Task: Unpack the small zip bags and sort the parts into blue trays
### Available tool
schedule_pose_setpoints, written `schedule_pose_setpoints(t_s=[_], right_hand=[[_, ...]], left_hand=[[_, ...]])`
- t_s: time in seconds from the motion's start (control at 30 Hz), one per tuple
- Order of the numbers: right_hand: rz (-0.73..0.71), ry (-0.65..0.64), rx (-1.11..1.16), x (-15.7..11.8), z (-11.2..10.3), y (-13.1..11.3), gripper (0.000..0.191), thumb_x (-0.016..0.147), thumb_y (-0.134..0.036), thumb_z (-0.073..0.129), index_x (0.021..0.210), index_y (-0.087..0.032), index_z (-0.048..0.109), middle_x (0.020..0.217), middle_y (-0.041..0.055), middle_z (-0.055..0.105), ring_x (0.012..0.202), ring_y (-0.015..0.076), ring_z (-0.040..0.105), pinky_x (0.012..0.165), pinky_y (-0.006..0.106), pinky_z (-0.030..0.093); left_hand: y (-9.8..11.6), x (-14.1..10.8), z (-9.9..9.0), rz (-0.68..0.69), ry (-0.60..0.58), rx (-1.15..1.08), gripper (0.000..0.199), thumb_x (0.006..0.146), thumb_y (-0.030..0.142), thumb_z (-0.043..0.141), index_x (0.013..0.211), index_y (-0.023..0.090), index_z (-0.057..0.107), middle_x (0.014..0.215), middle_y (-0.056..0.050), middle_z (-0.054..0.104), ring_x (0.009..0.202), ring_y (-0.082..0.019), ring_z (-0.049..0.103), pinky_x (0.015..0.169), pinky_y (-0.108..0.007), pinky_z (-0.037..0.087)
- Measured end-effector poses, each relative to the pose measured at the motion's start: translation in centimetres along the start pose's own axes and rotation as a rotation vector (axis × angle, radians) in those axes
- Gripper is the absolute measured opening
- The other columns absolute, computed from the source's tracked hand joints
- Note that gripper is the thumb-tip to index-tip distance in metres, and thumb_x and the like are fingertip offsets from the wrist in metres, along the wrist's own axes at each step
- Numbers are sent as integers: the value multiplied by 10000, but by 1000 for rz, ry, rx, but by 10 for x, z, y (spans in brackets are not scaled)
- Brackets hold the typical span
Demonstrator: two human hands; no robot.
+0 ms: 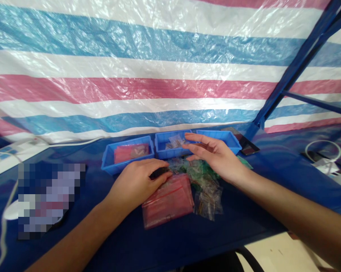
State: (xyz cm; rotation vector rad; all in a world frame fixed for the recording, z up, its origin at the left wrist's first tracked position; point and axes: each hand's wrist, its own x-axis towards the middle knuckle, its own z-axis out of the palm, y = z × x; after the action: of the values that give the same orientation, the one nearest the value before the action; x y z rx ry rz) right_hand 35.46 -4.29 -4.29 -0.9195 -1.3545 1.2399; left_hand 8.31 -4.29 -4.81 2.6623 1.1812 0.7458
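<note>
My left hand (142, 179) is closed, thumb and fingers bent around a small black object (158, 173) whose kind I cannot make out. Just below it lies a stack of red zip bags (169, 204). My right hand (213, 153) is open, fingers spread, over the front edge of the middle blue bin (169, 153) and holding nothing visible. That bin contains small clear bags with metal pieces (176, 142). Beneath the right hand is a pile of clear bags (208, 198) with small brass-coloured parts, mixed with green bags (200, 172).
A left blue bin (109, 164) contains red bags, and a right blue bin (234, 141) stands beyond my right hand. A dark phone-like slab (248, 145) lies at the back right. White cables (3, 230) run along the left. Striped sheeting (130, 88) hangs behind the blue tabletop (125, 245).
</note>
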Motion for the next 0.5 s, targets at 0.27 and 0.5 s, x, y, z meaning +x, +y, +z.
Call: schedule_pose_setpoints(t_s=[0.27,0.5], right_hand=[[27,-26,-123,-2,-3,-4,454,948,-473,819,1336,-250,744,1175,62,839,798,183,787,876,379,662],[-50,-62,-149,-3,2,-4,328,972,-473,787,1195,-233,786,1057,57,841,815,189,765,776,335,648]], left_hand=[[1,1,-4,-59,-10,-42,218,966,396,766,1106,268,873,1082,-40,877,956,-271,828,893,-339,624],[4,0,-5,-71,69,-48,182,995,294,691,1086,264,845,1090,-18,870,954,-252,827,897,-334,618]])
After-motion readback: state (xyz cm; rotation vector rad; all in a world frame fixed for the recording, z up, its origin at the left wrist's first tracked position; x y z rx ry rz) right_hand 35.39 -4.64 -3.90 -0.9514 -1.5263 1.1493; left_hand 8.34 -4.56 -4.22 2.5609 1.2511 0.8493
